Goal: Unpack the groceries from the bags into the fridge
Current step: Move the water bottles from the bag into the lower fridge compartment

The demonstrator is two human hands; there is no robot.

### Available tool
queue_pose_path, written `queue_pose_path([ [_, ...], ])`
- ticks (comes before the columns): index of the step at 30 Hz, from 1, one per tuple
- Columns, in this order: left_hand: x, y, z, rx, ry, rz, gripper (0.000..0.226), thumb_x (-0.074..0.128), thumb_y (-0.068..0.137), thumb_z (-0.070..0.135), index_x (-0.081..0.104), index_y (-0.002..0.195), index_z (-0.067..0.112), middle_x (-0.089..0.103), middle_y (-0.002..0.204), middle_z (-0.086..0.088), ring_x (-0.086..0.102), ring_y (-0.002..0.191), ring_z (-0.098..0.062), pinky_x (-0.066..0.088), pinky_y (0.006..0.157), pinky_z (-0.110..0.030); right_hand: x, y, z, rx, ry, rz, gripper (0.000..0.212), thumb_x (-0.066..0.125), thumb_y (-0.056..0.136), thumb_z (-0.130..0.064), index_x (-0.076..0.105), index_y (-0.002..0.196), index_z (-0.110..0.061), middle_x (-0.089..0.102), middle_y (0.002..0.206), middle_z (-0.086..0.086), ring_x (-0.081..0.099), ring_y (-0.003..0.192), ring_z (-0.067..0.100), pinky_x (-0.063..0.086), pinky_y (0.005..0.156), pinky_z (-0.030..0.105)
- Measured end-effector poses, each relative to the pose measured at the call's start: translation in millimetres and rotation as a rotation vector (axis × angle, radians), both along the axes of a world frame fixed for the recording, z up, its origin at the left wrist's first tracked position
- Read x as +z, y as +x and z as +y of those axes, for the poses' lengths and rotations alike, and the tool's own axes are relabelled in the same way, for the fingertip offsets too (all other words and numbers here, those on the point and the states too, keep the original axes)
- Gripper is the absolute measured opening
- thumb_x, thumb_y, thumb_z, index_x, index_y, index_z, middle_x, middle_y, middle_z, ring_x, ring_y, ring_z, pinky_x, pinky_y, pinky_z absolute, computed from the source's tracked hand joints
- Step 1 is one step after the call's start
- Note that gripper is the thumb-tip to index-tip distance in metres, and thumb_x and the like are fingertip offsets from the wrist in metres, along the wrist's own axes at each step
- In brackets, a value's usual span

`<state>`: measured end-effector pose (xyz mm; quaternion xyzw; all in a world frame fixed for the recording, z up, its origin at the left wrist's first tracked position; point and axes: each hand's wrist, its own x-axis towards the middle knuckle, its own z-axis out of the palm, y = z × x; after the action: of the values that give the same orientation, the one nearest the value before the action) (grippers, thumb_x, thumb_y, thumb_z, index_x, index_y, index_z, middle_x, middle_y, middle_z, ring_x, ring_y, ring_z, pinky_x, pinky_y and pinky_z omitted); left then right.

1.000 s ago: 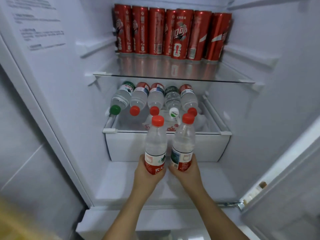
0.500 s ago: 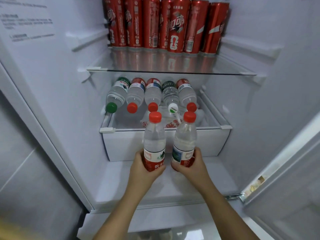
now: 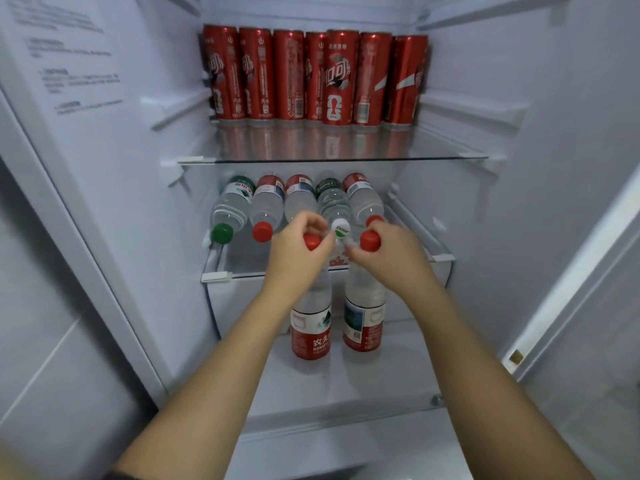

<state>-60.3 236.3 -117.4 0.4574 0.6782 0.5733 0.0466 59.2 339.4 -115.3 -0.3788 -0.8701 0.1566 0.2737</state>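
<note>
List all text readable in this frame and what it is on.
"农夫" over "NONGF", cut off at the edge: left upright bottle label.
"口可", large white characters: front red can.
Right upright bottle label: too small to read.
White bottle cap logo: blurred.
Fridge-wall sticker: lines blurred, unreadable.
Other cans, small print: unreadable.

A glass shelf [image 3: 346, 147] holds a row of seven red cans [image 3: 341, 77] standing at its back. Below, a second glass shelf [image 3: 214, 276] carries five water bottles [image 3: 266, 202] lying side by side, caps forward. On the white fridge floor [image 3: 398, 368] stand two upright water bottles [image 3: 310, 327], close together.
</note>
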Motion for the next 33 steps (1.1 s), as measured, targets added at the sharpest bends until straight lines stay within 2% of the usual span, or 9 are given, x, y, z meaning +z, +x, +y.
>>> queue_pose_path([
  [2, -7, -2, 7, -0.004, -0.024, -0.086, 0.013, 0.066, 0.085, 0.018, 0.058, 0.078, 0.027, 0.067, 0.078, 0.002, 0.068, 0.074, -0.017, 0.057, 0.072, -0.033, 1, -2, 1, -0.056, -0.023, -0.059, 0.031, 0.061, 0.08, -0.053, 0.053, 0.084, -0.023, 0.058, 0.08, -0.001, 0.058, 0.08, 0.021, 0.053, 0.072, 0.037],
  [3, -10, -2, 9, 0.004, -0.015, -0.117, 0.014, 0.066, 0.085, 0.02, 0.058, 0.075, 0.027, 0.067, 0.076, 0.0, 0.069, 0.072, -0.019, 0.057, 0.069, -0.035, 2, 1, 1, -0.079, -0.04, -0.052, 0.03, 0.061, 0.08, -0.05, 0.053, 0.083, -0.022, 0.058, 0.079, 0.0, 0.058, 0.078, 0.021, 0.053, 0.07, 0.037],
  [7, -12, -2, 7, 0.058, 0.022, -0.144, 0.021, 0.066, 0.086, 0.026, 0.053, 0.069, 0.024, 0.066, 0.07, -0.005, 0.067, 0.069, -0.019, 0.042, 0.056, -0.009, 10, 21, -7, -0.094, -0.046, 0.141, 0.025, 0.065, 0.079, -0.033, 0.053, 0.067, -0.014, 0.05, 0.061, -0.002, 0.05, 0.06, 0.016, 0.044, 0.06, 0.032],
  [10, -13, -2, 6, 0.05, 0.023, -0.169, 0.022, 0.065, 0.086, 0.024, 0.052, 0.069, 0.021, 0.065, 0.07, -0.007, 0.067, 0.069, -0.02, 0.04, 0.053, -0.007, 24, 43, -16, -0.183, 0.052, 0.374, 0.032, 0.069, 0.078, -0.026, 0.046, 0.059, -0.015, 0.042, 0.054, -0.003, 0.039, 0.053, 0.012, 0.033, 0.053, 0.028],
  [14, -13, -2, 8, 0.032, 0.017, -0.167, 0.018, 0.064, 0.087, 0.02, 0.053, 0.072, 0.019, 0.066, 0.072, -0.008, 0.064, 0.069, -0.019, 0.041, 0.054, -0.007, 60, 68, -22, -0.215, 0.153, 0.642, 0.027, 0.071, 0.079, -0.024, 0.054, 0.069, -0.005, 0.049, 0.059, 0.003, 0.04, 0.055, 0.009, 0.032, 0.053, 0.017],
  [17, -14, -4, 9, 0.024, 0.022, -0.173, 0.018, 0.064, 0.087, 0.021, 0.054, 0.072, 0.017, 0.066, 0.072, -0.01, 0.065, 0.071, -0.023, 0.048, 0.06, -0.018, 72, 79, -27, -0.233, 0.259, 0.778, 0.022, 0.07, 0.078, -0.024, 0.055, 0.069, -0.01, 0.049, 0.058, -0.007, 0.044, 0.055, 0.001, 0.032, 0.053, 0.008],
  [21, -15, -4, 8, 0.027, 0.026, -0.184, 0.018, 0.065, 0.087, 0.021, 0.054, 0.073, 0.016, 0.065, 0.072, -0.011, 0.066, 0.071, -0.026, 0.05, 0.064, -0.027, 66, 82, -30, -0.291, 0.36, 0.912, 0.021, 0.069, 0.081, -0.023, 0.054, 0.072, -0.012, 0.047, 0.061, -0.003, 0.046, 0.057, -0.004, 0.034, 0.058, 0.007],
  [28, -13, -3, 6, 0.04, 0.018, -0.168, 0.018, 0.065, 0.086, 0.02, 0.054, 0.073, 0.016, 0.066, 0.069, -0.007, 0.065, 0.068, -0.019, 0.043, 0.056, -0.013, 33, 65, -5, -0.289, 0.417, 1.041, 0.016, 0.069, 0.084, -0.021, 0.054, 0.079, -0.017, 0.053, 0.069, -0.001, 0.046, 0.062, 0.006, 0.037, 0.063, 0.007],
  [33, -13, -3, 6, 0.045, 0.02, -0.178, 0.017, 0.064, 0.086, 0.02, 0.055, 0.073, 0.016, 0.066, 0.07, -0.006, 0.064, 0.066, -0.015, 0.043, 0.055, -0.01, 19, 56, 14, -0.294, 0.367, 0.97, 0.018, 0.071, 0.084, -0.021, 0.052, 0.081, -0.02, 0.054, 0.071, -0.003, 0.046, 0.064, 0.007, 0.036, 0.063, 0.008],
])
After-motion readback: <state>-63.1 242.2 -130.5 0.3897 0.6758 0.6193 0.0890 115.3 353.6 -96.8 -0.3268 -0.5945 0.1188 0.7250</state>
